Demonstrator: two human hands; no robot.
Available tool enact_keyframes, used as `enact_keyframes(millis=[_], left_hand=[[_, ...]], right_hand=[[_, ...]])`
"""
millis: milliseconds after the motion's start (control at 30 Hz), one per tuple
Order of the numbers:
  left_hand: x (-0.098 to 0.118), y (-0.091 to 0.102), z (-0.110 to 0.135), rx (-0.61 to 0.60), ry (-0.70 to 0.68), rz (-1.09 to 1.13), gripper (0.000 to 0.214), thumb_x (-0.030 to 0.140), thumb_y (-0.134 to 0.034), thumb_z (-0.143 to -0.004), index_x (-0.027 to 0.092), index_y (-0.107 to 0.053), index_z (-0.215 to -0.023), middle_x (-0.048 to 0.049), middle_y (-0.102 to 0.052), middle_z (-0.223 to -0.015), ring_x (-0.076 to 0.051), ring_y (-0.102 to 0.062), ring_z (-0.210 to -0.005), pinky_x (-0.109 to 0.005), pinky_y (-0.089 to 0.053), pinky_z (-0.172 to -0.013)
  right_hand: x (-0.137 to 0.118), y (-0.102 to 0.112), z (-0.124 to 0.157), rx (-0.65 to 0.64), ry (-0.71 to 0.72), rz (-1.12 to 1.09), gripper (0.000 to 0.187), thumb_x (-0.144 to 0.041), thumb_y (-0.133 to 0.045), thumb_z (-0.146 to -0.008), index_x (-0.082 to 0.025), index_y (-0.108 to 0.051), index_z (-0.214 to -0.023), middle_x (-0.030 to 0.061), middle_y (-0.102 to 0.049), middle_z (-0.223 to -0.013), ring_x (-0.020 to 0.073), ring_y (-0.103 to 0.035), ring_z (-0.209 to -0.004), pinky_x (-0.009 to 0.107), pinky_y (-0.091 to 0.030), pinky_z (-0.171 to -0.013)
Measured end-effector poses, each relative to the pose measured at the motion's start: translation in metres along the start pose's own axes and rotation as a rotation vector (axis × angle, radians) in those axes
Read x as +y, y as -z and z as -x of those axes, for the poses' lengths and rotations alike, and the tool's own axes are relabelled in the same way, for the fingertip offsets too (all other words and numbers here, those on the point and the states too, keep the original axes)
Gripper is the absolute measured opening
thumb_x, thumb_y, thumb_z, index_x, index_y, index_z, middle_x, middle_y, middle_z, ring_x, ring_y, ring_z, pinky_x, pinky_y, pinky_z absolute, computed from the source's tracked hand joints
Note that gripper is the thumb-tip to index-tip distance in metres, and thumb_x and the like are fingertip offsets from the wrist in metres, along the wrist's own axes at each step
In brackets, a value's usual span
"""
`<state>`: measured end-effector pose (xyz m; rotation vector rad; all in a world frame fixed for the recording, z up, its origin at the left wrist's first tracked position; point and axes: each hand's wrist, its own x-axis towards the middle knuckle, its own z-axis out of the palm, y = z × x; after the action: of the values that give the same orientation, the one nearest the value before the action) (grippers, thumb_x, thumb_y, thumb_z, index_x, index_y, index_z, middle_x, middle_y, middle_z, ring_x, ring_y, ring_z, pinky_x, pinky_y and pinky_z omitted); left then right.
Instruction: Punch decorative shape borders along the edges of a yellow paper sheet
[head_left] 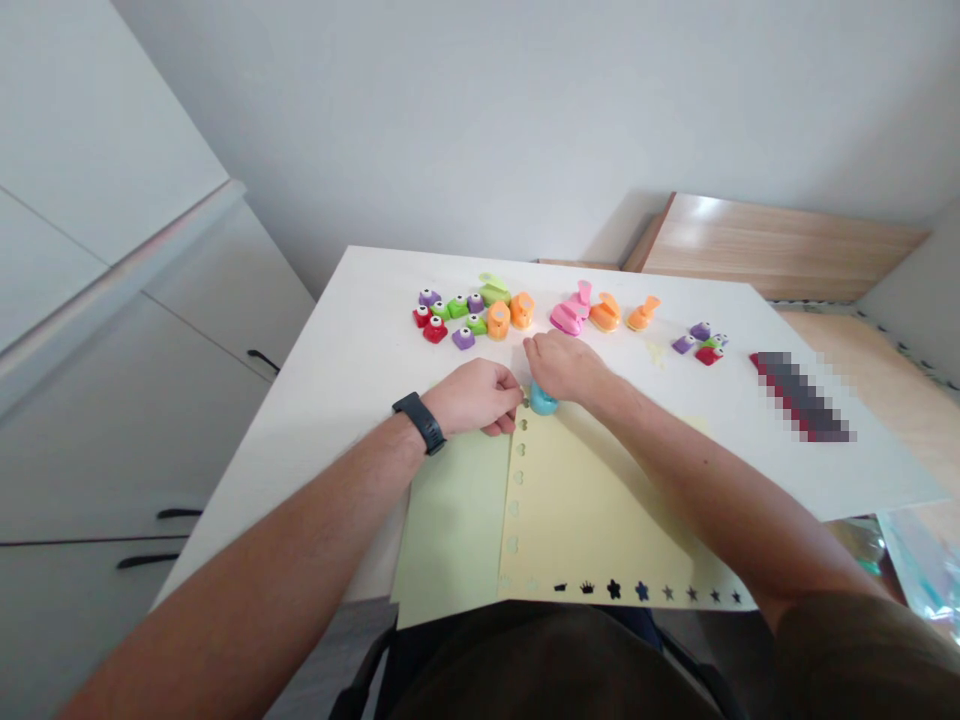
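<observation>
A pale yellow sheet (592, 520) lies on the white table (337, 400), over a light green sheet (454, 530). Punched hearts run down the yellow sheet's left edge and small shapes along its near edge. My right hand (562, 365) is closed over a blue paper punch (543, 402) at the sheet's far left corner. My left hand (480, 397), a black band on its wrist, has its fingers curled and rests on the paper's edge right beside the punch.
Several small coloured punches (469, 315) lie in a cluster behind my hands. Pink and orange lever punches (600, 312) sit to their right, and a few small ones (703, 342) farther right. White cabinets stand left; a wooden board leans at the back right.
</observation>
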<state>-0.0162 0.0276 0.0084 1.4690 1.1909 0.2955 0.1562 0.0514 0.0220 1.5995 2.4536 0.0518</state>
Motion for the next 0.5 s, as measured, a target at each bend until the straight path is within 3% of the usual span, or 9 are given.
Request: enact_keyframes(millis=[300,500], left_hand=[[-0.0022,-0.0007,-0.0023,0.011,-0.004,-0.009,0.013,0.030,-0.066,-0.084,0.017,-0.064,-0.086,-0.0095,-0.078,-0.085,-0.021,-0.076,-0.071,-0.024,-0.058,-0.052],[-0.0025,-0.0004,-0.0021,0.022,-0.017,-0.009,0.012,0.029,-0.066,-0.084,0.017,-0.063,-0.084,-0.0082,-0.077,-0.079,-0.019,-0.075,-0.066,-0.023,-0.057,-0.050]], right_hand=[[0.0032,-0.0046,-0.0044,-0.018,-0.055,-0.065,0.042,-0.029,-0.033,-0.106,-0.009,-0.066,-0.122,0.0222,-0.070,-0.119,0.0298,-0.064,-0.114,0.037,-0.047,-0.093],[0.0045,-0.0056,-0.0080,-0.038,-0.104,-0.100,0.042,-0.031,-0.035,-0.106,-0.012,-0.070,-0.119,0.0222,-0.070,-0.119,0.0299,-0.065,-0.114,0.037,-0.048,-0.090]])
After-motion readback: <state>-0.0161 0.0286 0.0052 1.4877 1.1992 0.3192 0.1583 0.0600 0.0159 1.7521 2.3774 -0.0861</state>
